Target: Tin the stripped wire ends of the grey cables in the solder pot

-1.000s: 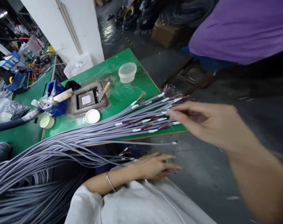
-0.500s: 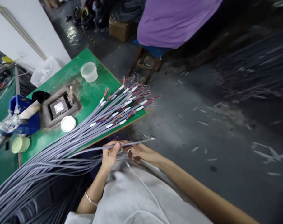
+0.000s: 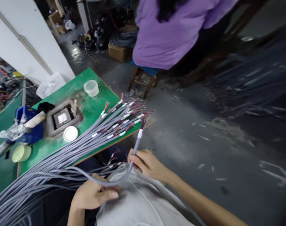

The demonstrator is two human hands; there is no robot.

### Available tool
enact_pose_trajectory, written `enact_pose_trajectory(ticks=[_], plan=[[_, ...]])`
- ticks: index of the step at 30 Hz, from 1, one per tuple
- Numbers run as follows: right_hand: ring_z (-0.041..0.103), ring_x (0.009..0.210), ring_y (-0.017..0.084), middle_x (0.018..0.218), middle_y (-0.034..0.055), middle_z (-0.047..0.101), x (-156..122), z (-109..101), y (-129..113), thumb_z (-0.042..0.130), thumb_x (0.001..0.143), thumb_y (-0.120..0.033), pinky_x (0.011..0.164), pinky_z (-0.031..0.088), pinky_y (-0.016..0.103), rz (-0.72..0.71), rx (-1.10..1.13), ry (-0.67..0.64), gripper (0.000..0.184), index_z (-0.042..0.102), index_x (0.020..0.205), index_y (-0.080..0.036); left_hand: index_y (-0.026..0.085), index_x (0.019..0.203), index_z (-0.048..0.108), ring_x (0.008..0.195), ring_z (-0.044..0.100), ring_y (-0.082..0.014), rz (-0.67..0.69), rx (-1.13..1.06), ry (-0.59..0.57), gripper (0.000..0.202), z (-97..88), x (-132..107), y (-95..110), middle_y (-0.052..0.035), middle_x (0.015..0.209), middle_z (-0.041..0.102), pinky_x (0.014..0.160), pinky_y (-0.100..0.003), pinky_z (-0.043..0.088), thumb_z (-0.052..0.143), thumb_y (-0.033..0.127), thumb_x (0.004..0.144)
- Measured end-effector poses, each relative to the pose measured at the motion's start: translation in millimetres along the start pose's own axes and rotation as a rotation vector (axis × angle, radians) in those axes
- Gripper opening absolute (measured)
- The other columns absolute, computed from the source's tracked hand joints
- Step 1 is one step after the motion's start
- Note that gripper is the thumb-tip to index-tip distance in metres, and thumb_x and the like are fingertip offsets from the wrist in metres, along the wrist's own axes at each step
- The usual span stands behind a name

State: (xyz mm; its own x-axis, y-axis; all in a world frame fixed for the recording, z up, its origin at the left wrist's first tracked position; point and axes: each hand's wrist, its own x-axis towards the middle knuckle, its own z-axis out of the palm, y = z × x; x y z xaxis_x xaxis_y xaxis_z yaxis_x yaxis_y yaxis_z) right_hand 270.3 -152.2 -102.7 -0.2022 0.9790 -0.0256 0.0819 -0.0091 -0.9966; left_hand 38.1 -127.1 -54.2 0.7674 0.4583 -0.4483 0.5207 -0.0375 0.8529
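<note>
My right hand (image 3: 149, 163) pinches one grey cable (image 3: 134, 150) just below its white-sleeved end, whose red and blue wires (image 3: 145, 121) point up toward the table edge. The cable curves down over my lap to my left hand (image 3: 93, 195), which is closed around it. A thick bundle of grey cables (image 3: 69, 150) lies across the green table (image 3: 91, 105), its stripped coloured ends fanned out at the table's right edge. More loose cable ends (image 3: 113, 157) hang below the edge near my hands.
On the table are a square metal pot set into it (image 3: 62, 117), a white lid (image 3: 70, 133), a translucent tub (image 3: 91, 88), a tape roll (image 3: 20, 153) and a blue bin (image 3: 31, 131). A person in purple (image 3: 176, 31) sits on a stool beyond. Wire scraps litter the floor (image 3: 204, 138).
My right hand came back from the cable ends on the table to my lap, and both hands took one cable. That cable's end is now bent upward from horizontal. The view shifted.
</note>
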Motion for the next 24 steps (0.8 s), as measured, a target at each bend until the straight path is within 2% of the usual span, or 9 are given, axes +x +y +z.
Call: enact_pose_trajectory(ticks=[2, 4, 7, 9, 10, 14, 17, 21, 24], plan=[[0.042, 0.044, 0.009, 0.05, -0.0024, 0.047, 12, 3, -5, 0.032, 0.092, -0.047, 0.046, 0.035, 0.022, -0.1, -0.133, -0.085, 0.041, 0.049, 0.068, -0.018, 0.017, 0.106, 0.071, 0.078, 0.068, -0.0243, 0.044, 0.018, -0.085, 0.049, -11.0, -21, 3, -0.0145, 0.085, 0.073, 0.069, -0.028, 0.051, 0.047, 0.053, 0.084], [0.046, 0.048, 0.011, 0.054, 0.0003, 0.052, 24, 7, -8, 0.029, 0.093, -0.039, 0.049, 0.038, 0.024, -0.171, -0.268, -0.138, 0.036, 0.05, 0.071, -0.018, 0.019, 0.104, 0.072, 0.075, 0.069, -0.0254, 0.061, -0.142, -0.042, 0.05, -17.2, -42, 0, -0.0151, 0.083, 0.073, 0.066, -0.029, 0.053, 0.048, 0.056, 0.082], [0.053, 0.055, 0.015, 0.062, 0.0047, 0.059, 41, 16, -9, 0.031, 0.092, -0.031, 0.056, 0.042, 0.027, -0.254, -0.422, -0.225, 0.031, 0.053, 0.075, -0.019, 0.018, 0.09, 0.076, 0.057, 0.067, -0.0221, 0.142, -0.398, 0.44, 0.043, -16.3, -60, -2, -0.0134, 0.07, 0.072, 0.052, -0.027, 0.052, 0.054, 0.053, 0.08], [0.057, 0.061, 0.018, 0.066, 0.0062, 0.062, 51, 25, -12, 0.033, 0.091, -0.028, 0.06, 0.044, 0.028, -0.286, -0.469, -0.297, 0.028, 0.054, 0.076, -0.019, 0.018, 0.095, 0.074, 0.073, 0.069, -0.0233, 0.134, -0.355, 0.841, 0.029, -13.6, -55, 4, -0.013, 0.086, 0.073, 0.067, -0.031, 0.055, 0.059, 0.039, 0.081], [0.058, 0.063, 0.018, 0.067, 0.0065, 0.063, 55, 30, -14, 0.034, 0.09, -0.027, 0.061, 0.044, 0.029, -0.293, -0.483, -0.337, 0.026, 0.055, 0.077, -0.02, 0.018, 0.097, 0.073, 0.086, 0.068, -0.0246, 0.121, -0.313, 0.963, 0.028, -13.2, -48, 10, -0.0132, 0.095, 0.072, 0.078, -0.033, 0.054, 0.059, 0.036, 0.082], [0.061, 0.072, 0.022, 0.074, 0.0088, 0.066, 64, 52, -20, 0.037, 0.089, -0.021, 0.067, 0.046, 0.031, -0.355, -0.543, -0.442, 0.025, 0.06, 0.081, -0.019, 0.017, 0.105, 0.07, 0.097, 0.064, -0.0226, 0.208, -0.269, 1.036, 0.033, -19.7, -7, 32, -0.0115, 0.102, 0.071, 0.091, -0.035, 0.048, 0.054, 0.037, 0.085], [0.062, 0.072, 0.022, 0.077, 0.0088, 0.068, 72, 60, -26, 0.04, 0.089, -0.02, 0.065, 0.046, 0.031, -0.391, -0.56, -0.474, 0.024, 0.063, 0.084, -0.018, 0.013, 0.088, 0.074, 0.068, 0.066, -0.0187, 0.241, -0.453, 1.053, 0.036, -25.9, 11, 37, -0.0091, 0.077, 0.072, 0.068, -0.03, 0.055, 0.06, 0.045, 0.078], [0.059, 0.056, 0.016, 0.062, 0.0038, 0.065, 96, 43, -58, 0.052, 0.086, -0.028, 0.053, 0.041, 0.025, -0.369, -0.55, -0.695, 0.023, 0.064, 0.07, -0.017, 0.011, 0.072, 0.074, 0.043, 0.054, -0.0117, 0.25, -0.669, 1.172, 0.036, -32.7, 12, 30, -0.0033, 0.053, 0.063, 0.048, -0.026, 0.05, 0.073, 0.047, 0.064], [0.059, 0.06, 0.015, 0.066, 0.0036, 0.067, 126, 21, -97, 0.055, 0.084, -0.035, 0.055, 0.04, 0.025, -0.497, -0.558, -0.605, 0.023, 0.067, 0.075, -0.018, 0.011, 0.068, 0.073, 0.04, 0.05, -0.0096, 0.262, -0.723, 1.203, 0.036, -38.1, 7, 26, -0.0032, 0.052, 0.062, 0.043, -0.025, 0.047, 0.075, 0.047, 0.061]])
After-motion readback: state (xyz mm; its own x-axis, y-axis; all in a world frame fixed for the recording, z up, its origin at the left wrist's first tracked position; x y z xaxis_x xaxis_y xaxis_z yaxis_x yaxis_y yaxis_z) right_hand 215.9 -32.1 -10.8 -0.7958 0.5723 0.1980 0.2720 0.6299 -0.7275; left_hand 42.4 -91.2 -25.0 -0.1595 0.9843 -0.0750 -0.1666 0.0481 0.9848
